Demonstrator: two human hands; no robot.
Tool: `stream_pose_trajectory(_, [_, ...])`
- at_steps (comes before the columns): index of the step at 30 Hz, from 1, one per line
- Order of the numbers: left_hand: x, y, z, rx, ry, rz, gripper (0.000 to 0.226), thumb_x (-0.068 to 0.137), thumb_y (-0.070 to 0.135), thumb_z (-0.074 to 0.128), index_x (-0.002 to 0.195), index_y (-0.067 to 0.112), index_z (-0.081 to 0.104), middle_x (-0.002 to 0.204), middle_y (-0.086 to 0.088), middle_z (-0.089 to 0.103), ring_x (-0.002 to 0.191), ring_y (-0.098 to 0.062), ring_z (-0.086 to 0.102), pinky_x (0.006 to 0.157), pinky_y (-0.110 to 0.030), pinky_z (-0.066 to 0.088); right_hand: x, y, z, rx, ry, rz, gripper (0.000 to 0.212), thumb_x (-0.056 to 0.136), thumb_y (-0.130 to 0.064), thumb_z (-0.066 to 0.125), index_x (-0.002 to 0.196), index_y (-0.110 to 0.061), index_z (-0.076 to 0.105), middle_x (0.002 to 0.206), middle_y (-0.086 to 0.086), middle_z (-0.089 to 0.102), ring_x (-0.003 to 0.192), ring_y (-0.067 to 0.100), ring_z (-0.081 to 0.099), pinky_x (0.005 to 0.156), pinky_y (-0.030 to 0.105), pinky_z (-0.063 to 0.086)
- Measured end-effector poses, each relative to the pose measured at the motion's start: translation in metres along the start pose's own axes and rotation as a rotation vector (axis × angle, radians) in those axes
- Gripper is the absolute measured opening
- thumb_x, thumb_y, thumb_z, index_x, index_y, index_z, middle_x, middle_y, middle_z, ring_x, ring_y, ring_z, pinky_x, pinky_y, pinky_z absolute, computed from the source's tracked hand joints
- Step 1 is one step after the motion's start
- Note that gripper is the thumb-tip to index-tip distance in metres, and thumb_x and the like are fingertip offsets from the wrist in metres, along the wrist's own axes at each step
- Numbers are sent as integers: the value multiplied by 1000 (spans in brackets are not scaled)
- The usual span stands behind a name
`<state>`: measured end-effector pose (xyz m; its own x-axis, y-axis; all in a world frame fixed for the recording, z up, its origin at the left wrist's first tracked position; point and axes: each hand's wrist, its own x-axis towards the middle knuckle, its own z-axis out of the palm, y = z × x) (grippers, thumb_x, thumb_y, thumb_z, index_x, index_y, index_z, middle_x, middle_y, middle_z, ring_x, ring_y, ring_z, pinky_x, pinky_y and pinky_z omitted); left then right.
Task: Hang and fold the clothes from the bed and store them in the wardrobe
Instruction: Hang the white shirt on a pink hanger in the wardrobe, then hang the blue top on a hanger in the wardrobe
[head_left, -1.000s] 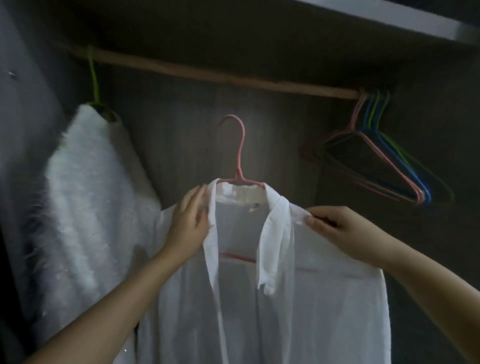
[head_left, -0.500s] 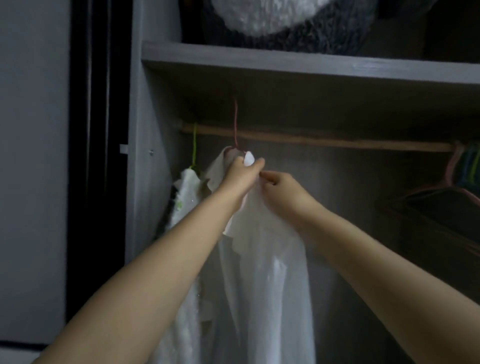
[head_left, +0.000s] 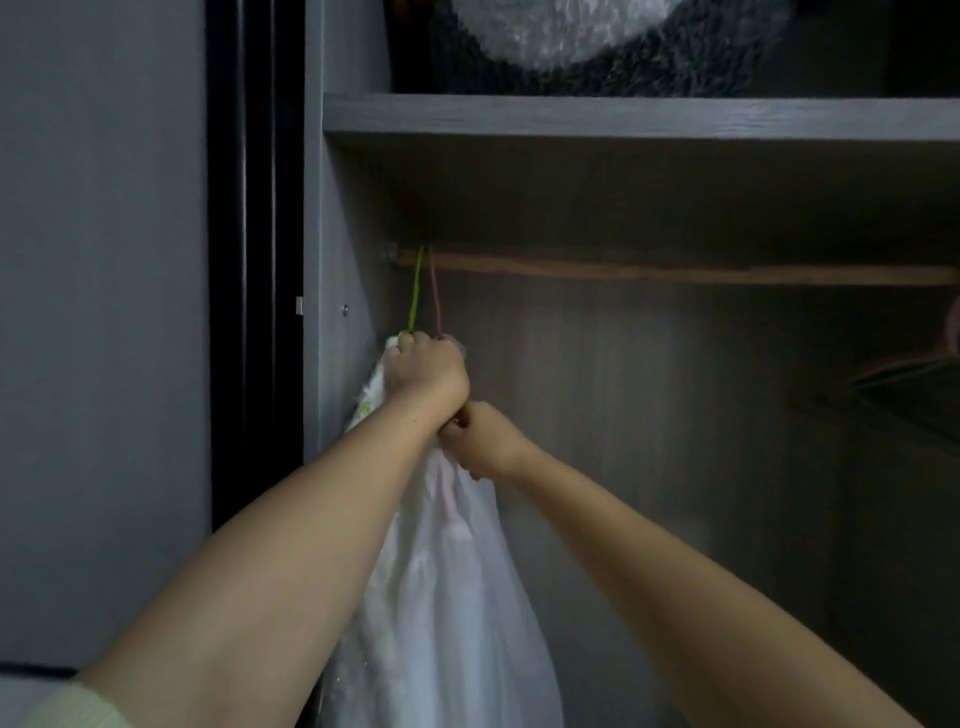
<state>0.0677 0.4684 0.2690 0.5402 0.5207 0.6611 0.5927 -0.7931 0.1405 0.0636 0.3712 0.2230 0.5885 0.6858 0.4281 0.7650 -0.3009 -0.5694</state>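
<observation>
Thin white shirt (head_left: 457, 597) hangs inside the wardrobe at the far left end of the wooden hanging rail (head_left: 675, 271), draping straight down between the two forearms. Its pink wire hanger (head_left: 435, 301) is hooked over the rail, just beside a green wire hanger (head_left: 415, 291) that sits closer to the grey wardrobe side panel (head_left: 337, 364). Left hand (head_left: 426, 371) clenched around the bunched top of the shirt directly under the two hooks, knuckles toward the camera. Right hand (head_left: 480, 439) just below it, touching the left wrist, fingers curled and pinching the shirt fabric. A second white garment (head_left: 371, 395) shows at the left edge of the left hand, against the side panel. Above the rail, a grey wooden shelf (head_left: 623, 117) carries a fluffy dark grey and white item (head_left: 597, 47). More wire hangers (head_left: 914, 374), dim, hang at the far right.
</observation>
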Motion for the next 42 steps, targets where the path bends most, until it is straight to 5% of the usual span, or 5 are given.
stream_pose_trajectory(4, [-17, -7, -9, 94, 12, 45, 40, 99, 16, 34, 137, 13, 46, 140, -15, 40, 129, -31, 34, 107, -35, 26, -16, 10, -4, -57, -33, 43, 43, 99, -29, 46, 140, -15, 44, 83, 6, 63, 64, 18, 60, 47, 21, 49])
stream_pose_trajectory(8, [-48, 18, -24, -19, 183, 266, 42, 96, 15, 43, 137, 17, 41, 135, -15, 39, 123, -34, 36, 98, -41, 31, -47, 44, -28, -266, 229, 120, 46, 96, -27, 49, 140, -13, 43, 117, 18, 63, 110, 32, 59, 88, 35, 47])
stream_pose_trajectory(15, [-156, 88, 10, -424, 65, 648, 44, 86, 24, 55, 130, 22, 49, 126, -8, 48, 117, -30, 42, 89, -41, 32, -162, 109, -61, -505, 487, 347, 48, 95, -29, 44, 142, -19, 37, 125, 11, 52, 110, 32, 55, 82, 38, 48])
stream_pose_trajectory(24, [-379, 185, 67, -649, -487, 1064, 45, 93, 29, 49, 137, 27, 42, 129, -1, 46, 121, -22, 41, 96, -38, 33, -442, 175, -51, -632, 500, 965, 45, 98, -32, 43, 141, -24, 35, 124, 6, 50, 106, 29, 58, 70, 31, 40])
stream_pose_trajectory(42, [-838, 125, -143, -797, -896, 2062, 48, 91, 29, 48, 138, 26, 40, 133, -2, 46, 124, -23, 41, 96, -35, 34, -896, -92, 124, -474, 821, 1966, 42, 99, -32, 40, 140, -23, 39, 127, 4, 47, 104, 25, 56, 73, 30, 39])
